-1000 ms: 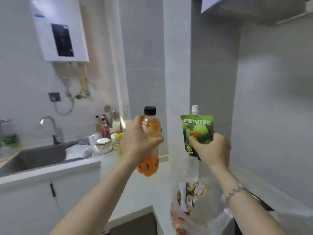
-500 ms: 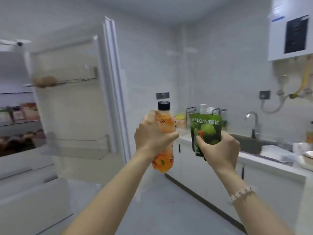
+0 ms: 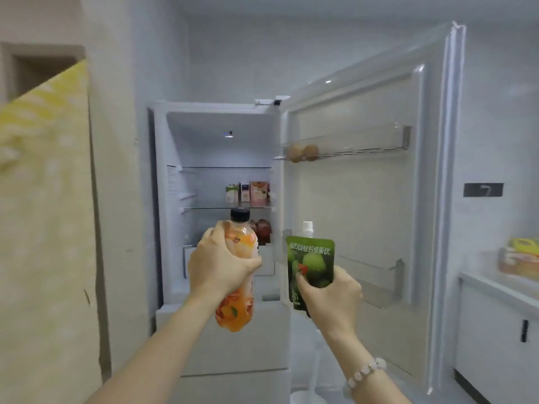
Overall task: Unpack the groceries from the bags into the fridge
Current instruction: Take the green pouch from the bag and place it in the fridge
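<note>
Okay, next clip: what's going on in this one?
A person stands facing an open fridge, its door swung to the right. The left hand grips an orange drink bottle and the right hand holds a green spouted pouch, both in front of the fridge, neither put away yet. Cartons sit on a middle shelf, and what look like eggs lie in the upper door rack.

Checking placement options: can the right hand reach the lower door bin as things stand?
Probably yes: the fridge door stands open, and the lower door bin lies just beyond the right hand and its green pouch, nothing visible between them.
</note>
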A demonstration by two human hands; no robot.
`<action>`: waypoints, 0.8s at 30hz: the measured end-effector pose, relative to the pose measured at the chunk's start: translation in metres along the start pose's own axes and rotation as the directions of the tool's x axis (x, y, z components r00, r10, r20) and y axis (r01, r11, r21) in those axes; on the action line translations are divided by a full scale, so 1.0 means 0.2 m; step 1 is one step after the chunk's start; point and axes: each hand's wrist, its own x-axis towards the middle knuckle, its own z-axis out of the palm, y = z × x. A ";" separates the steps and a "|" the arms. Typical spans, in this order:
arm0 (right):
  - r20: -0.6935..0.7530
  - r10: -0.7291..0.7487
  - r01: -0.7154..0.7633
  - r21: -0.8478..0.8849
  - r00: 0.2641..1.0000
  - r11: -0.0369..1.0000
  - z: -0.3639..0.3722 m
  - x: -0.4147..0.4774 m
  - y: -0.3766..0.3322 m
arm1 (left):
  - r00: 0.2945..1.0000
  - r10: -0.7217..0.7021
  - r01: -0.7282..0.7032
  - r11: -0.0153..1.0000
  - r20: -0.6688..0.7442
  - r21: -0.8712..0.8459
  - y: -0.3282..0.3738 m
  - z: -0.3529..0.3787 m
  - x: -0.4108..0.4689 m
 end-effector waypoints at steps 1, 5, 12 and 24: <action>0.017 0.019 -0.020 0.012 1.000 1.000 0.09 0.01 0.01 | 1.000 -0.013 0.013 1.000 0.003 0.016 -0.07 0.00 0.04; 0.062 0.076 -0.081 0.077 0.995 0.994 0.44 0.02 0.05 | 0.999 -0.045 0.045 0.998 -0.004 0.051 -0.32 0.03 0.17; 0.144 0.066 -0.078 0.080 0.987 0.994 0.88 0.13 0.11 | 0.995 -0.093 0.095 0.989 -0.022 0.117 -0.64 0.18 0.45; 0.208 0.144 -0.169 0.113 0.967 0.979 1.68 0.70 0.43 | 0.992 -0.125 0.123 0.981 0.004 0.149 -1.03 0.77 1.16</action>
